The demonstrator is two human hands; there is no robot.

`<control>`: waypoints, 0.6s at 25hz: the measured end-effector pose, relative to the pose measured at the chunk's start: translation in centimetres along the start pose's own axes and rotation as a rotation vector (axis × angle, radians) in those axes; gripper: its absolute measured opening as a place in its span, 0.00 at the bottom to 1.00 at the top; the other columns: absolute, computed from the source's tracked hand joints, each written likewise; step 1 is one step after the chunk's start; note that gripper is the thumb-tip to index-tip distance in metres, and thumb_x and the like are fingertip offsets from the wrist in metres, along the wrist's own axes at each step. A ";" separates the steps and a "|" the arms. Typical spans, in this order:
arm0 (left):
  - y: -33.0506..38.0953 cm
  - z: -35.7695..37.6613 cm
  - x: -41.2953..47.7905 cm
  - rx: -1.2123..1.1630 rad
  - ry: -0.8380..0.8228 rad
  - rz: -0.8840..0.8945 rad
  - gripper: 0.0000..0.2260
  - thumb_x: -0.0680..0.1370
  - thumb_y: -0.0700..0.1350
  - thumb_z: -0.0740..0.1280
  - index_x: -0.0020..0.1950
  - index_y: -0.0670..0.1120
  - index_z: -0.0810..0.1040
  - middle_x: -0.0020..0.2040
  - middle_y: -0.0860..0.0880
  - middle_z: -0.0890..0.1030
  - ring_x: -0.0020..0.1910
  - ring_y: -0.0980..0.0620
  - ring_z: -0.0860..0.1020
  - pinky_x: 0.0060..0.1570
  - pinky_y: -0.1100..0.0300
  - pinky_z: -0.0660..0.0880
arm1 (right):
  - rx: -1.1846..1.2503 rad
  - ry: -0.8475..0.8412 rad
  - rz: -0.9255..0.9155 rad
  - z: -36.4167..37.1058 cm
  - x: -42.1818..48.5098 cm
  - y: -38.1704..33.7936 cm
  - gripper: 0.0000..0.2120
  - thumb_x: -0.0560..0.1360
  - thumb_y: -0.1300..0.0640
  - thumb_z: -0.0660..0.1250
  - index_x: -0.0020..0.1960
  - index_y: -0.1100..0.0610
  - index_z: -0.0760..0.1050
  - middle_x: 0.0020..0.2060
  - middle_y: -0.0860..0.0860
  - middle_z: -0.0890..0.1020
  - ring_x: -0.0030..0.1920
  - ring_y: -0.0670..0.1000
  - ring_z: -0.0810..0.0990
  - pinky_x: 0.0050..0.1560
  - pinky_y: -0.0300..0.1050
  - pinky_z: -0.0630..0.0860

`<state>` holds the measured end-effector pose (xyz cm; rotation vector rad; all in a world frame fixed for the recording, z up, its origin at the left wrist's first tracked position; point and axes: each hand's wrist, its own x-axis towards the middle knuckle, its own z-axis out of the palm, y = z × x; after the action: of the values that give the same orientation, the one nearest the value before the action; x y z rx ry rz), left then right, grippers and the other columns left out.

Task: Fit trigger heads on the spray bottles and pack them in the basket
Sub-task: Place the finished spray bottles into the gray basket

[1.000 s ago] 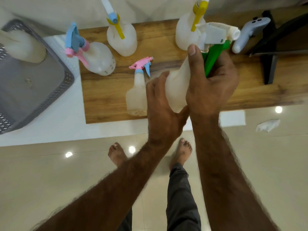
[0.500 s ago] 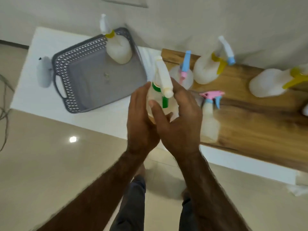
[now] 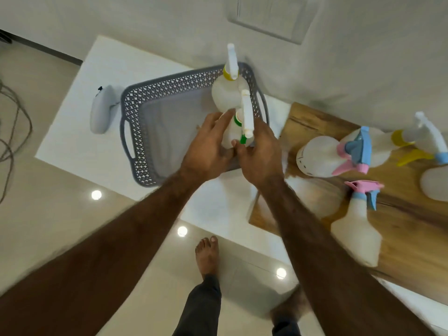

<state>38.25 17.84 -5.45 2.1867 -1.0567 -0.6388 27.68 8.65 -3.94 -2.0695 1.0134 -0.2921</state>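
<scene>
Both hands hold a white spray bottle (image 3: pixel 231 134) with a white and green trigger head, upright over the right side of the grey perforated basket (image 3: pixel 138 112). My left hand (image 3: pixel 208 146) grips its left side and my right hand (image 3: pixel 260 154) its right side. Behind it, a white bottle with a yellow collar (image 3: pixel 226 89) stands in the basket's far right corner. Three more bottles with heads stand on the wooden board: pink and blue (image 3: pixel 320 156), yellow and blue (image 3: pixel 385 144), and a slim pink-headed one (image 3: pixel 358 231).
The basket rests on a white table (image 3: pixel 80 132) beside a wooden board (image 3: pixel 412 229) at the right. A grey controller (image 3: pixel 100 112) lies left of the basket. Another white bottle (image 3: pixel 436 183) is cut off at the right edge. Cables lie on the floor at far left.
My hands carried the green-trigger bottle left from the wooden board to over the basket, turning it upright. The view swung left with them.
</scene>
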 end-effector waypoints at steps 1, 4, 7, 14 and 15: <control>-0.6 -0.2 1.4 0.010 -0.013 -0.023 0.36 0.72 0.48 0.75 0.78 0.48 0.65 0.72 0.45 0.70 0.69 0.48 0.72 0.68 0.48 0.76 | -0.021 -0.038 0.014 0.6 0.5 0.6 0.27 0.77 0.60 0.70 0.75 0.60 0.70 0.69 0.57 0.78 0.69 0.58 0.77 0.70 0.58 0.74; -1.9 2.1 0.9 -0.089 0.061 -0.041 0.34 0.71 0.50 0.75 0.75 0.47 0.69 0.68 0.45 0.71 0.64 0.46 0.75 0.61 0.44 0.79 | -0.085 -0.080 0.057 1.8 1.6 1.4 0.29 0.79 0.59 0.68 0.78 0.58 0.66 0.74 0.56 0.75 0.73 0.57 0.74 0.74 0.56 0.70; -1.8 2.7 1.2 -0.178 0.088 -0.082 0.36 0.70 0.55 0.76 0.74 0.46 0.69 0.68 0.44 0.72 0.66 0.44 0.76 0.64 0.45 0.79 | -0.050 -0.002 0.099 1.0 -0.7 1.4 0.26 0.80 0.56 0.68 0.76 0.58 0.69 0.72 0.55 0.77 0.71 0.56 0.76 0.72 0.55 0.74; 5.2 4.5 -7.3 0.078 0.449 -0.023 0.13 0.77 0.45 0.70 0.60 0.43 0.77 0.56 0.46 0.78 0.56 0.47 0.77 0.57 0.58 0.75 | 0.073 0.490 0.375 -5.2 -12.1 7.5 0.12 0.77 0.55 0.73 0.59 0.57 0.79 0.54 0.53 0.84 0.55 0.54 0.82 0.55 0.60 0.82; 7.1 5.9 -7.9 -0.001 0.359 0.030 0.12 0.78 0.44 0.70 0.60 0.44 0.77 0.56 0.47 0.78 0.55 0.51 0.78 0.54 0.59 0.78 | 0.118 0.489 0.479 -6.1 -12.0 8.8 0.17 0.76 0.57 0.74 0.63 0.58 0.78 0.58 0.53 0.83 0.58 0.55 0.82 0.58 0.60 0.81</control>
<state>26.32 18.91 -3.26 2.1739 -0.8948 -0.2189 11.81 11.05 -4.90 -1.6145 1.6992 -0.6055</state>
